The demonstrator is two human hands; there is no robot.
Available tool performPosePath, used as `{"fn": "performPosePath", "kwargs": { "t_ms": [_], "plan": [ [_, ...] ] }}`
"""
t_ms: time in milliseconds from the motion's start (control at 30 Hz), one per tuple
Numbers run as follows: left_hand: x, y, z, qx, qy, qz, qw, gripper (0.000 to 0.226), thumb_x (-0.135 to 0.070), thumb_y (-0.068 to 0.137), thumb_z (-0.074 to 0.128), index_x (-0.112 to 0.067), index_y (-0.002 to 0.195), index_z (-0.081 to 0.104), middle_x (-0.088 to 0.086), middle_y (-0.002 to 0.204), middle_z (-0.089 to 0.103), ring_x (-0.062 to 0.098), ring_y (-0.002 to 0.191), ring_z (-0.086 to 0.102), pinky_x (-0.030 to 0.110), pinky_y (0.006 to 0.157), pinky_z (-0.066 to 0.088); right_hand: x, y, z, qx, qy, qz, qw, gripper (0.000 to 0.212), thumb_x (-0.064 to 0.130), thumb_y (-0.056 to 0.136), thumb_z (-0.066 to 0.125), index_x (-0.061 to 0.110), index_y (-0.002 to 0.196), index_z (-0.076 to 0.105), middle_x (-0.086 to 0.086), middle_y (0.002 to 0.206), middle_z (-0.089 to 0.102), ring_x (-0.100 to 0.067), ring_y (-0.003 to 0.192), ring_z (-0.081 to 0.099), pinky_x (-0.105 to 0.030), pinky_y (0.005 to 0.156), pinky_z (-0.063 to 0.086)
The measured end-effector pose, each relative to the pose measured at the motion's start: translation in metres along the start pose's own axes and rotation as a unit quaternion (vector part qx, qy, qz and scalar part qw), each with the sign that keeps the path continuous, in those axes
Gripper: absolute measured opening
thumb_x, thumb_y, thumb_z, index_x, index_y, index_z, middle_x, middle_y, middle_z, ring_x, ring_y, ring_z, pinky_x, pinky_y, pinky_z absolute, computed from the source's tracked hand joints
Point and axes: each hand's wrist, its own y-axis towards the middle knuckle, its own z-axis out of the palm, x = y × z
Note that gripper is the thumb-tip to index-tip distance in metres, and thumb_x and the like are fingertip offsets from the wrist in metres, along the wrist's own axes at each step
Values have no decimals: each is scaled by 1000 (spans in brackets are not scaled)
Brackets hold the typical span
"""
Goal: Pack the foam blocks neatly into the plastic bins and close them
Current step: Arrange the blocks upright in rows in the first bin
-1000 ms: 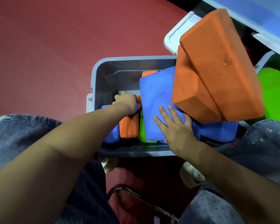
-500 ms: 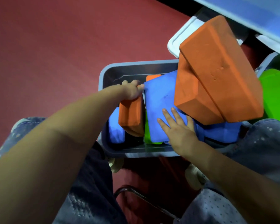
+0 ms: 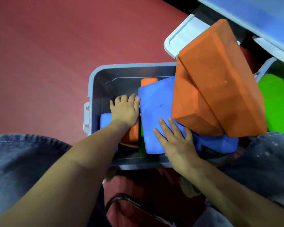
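Change since earlier: the left hand (image 3: 125, 110) is now lying lower in the grey bin (image 3: 95, 76), on top of the small orange block (image 3: 132, 133), which a moment ago was being lifted up near the bin's rim; that block is now sitting down between the small blue block (image 3: 105, 119) and the green block edge (image 3: 141, 140).
Left hand: it is resting palm down on the small orange block, fingers curling over its far end; the thumb side is touching the big blue block (image 3: 154, 112).
Right hand (image 3: 177, 145): it is lying flat with fingers spread and straight, pressing on the near corner of the big blue block, much as before.
Foam blocks: the big blue block is lying tilted across the bin's middle; two large orange blocks (image 3: 220, 89) are leaning on it, sticking well above the rim; another orange piece (image 3: 148, 81) is peeking out behind the blue one.
Second bin: a bright green block (image 3: 274, 102) is sitting in it at the right edge.
Lid (image 3: 182, 36): a pale lid is lying on the red floor (image 3: 47, 54) behind the grey bin.
Writing: a tiny dark mark is showing on the big blue block, too small to read.
Person: denim-clad knees (image 3: 15, 158) are framing the bin.
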Motion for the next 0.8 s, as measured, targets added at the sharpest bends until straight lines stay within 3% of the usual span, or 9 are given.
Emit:
{"fn": "performPosePath", "kwargs": {
  "t_ms": [100, 167, 267, 367, 400, 467, 600, 667, 800],
  "plan": [
    [8, -10, 8, -31, -13, 7, 999, 43, -39, 102, 23, -20, 120, 57, 5, 121, 56, 31, 116, 44, 45, 102, 31, -1, -2, -1, 20, 11, 6, 1000, 100, 7, 27, 91, 20, 122, 65, -7, 141, 50, -32, 124, 53, -54, 94, 31],
    [13, -18, 12, -45, -24, 6, 999, 54, -43, 97, 14, -18, 113, 59, 5, 113, 57, 32, 109, 47, 42, 94, 34, -2, -3, 0, 40, 21, 16, 999, 102, 7, 26, 91, 20, 124, 64, -7, 141, 49, -31, 124, 53, -55, 93, 35],
    [10, -20, 17, -49, -25, 9, 998, 62, -45, 91, 7, -17, 108, 60, 6, 108, 58, 32, 104, 49, 42, 89, 36, -1, -2, -5, 49, 31, 21, 998, 104, 6, 26, 91, 20, 125, 63, -8, 143, 47, -33, 125, 51, -51, 94, 25],
    [7, -22, 24, -38, -12, 9, 999, 59, -45, 91, 10, -16, 103, 60, 5, 106, 58, 31, 102, 48, 41, 84, 37, 6, 3, -25, 83, 22, 20, 996, 94, 0, 55, 74, 24, 141, 44, -7, 155, 25, -35, 139, 31, -59, 103, 24],
    [8, -22, 26, -41, -8, 12, 999, 58, -45, 92, 11, -16, 102, 60, 6, 105, 58, 32, 101, 48, 41, 83, 38, 8, 4, -28, 83, 24, 27, 996, 93, -4, 54, 67, 24, 140, 45, -8, 154, 26, -36, 138, 32, -62, 100, 30],
    [12, -21, 30, -45, -10, 8, 999, 59, -44, 91, 10, -15, 101, 61, 7, 104, 59, 33, 100, 50, 42, 82, 38, 9, 2, -20, 50, 33, 31, 998, 85, -3, 38, 60, 18, 121, 66, -11, 140, 51, -36, 122, 53, -63, 85, 43],
    [14, -12, 22, -19, -13, -15, 1000, 68, -48, 88, 3, -17, 107, 61, 8, 112, 58, 33, 105, 49, 42, 86, 38, 6, 1, -16, 50, 8, 23, 998, 70, 7, 46, 52, 20, 112, 71, -7, 132, 59, -32, 115, 60, -59, 81, 48],
    [16, -11, 17, 6, -26, -15, 1000, 58, -45, 97, 13, -18, 115, 60, 9, 119, 56, 33, 112, 46, 41, 91, 37, 7, 3, -16, 55, -5, 13, 998, 63, 12, 53, 49, 23, 110, 71, -6, 131, 59, -30, 115, 60, -58, 82, 46],
    [28, 1, -13, 172, -74, 31, 982, 43, -33, 103, 35, -15, 141, 44, 15, 140, 45, 32, 132, 38, 31, 108, 26, 9, 0, -15, 46, -30, 4, 998, 59, 13, 70, 27, 17, 106, 73, -8, 127, 62, -34, 113, 60, -49, 91, 26]
  ]
}}
